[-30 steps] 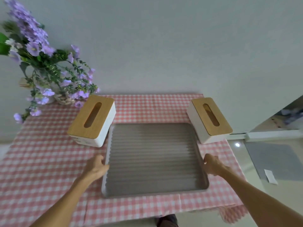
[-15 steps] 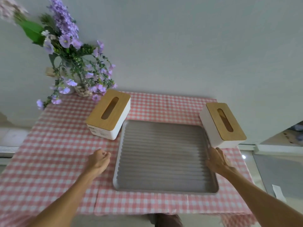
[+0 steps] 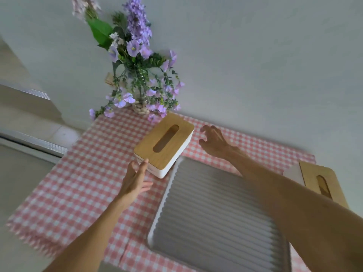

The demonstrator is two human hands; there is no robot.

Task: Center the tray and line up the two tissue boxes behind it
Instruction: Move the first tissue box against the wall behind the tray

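A grey ribbed tray (image 3: pixel 212 216) lies on the pink checked tablecloth (image 3: pixel 78 183). At its far left corner stands a white tissue box with a wooden lid (image 3: pixel 164 144), turned at an angle. My left hand (image 3: pixel 135 180) is open, fingertips at the box's near left corner. My right hand (image 3: pixel 214 141) hovers open just right of that box, my forearm crossing over the tray. The second tissue box (image 3: pixel 322 181) sits at the tray's right side, partly hidden by my right arm.
A vase of purple flowers (image 3: pixel 141 83) stands at the table's back left, just behind the left tissue box. A pale wall runs along the table's far edge. The floor and a window sill lie to the left.
Both hands have left the tray's sides and reached toward the left tissue box. The view has swung left and closer. The tray and the boxes have not moved on the cloth.
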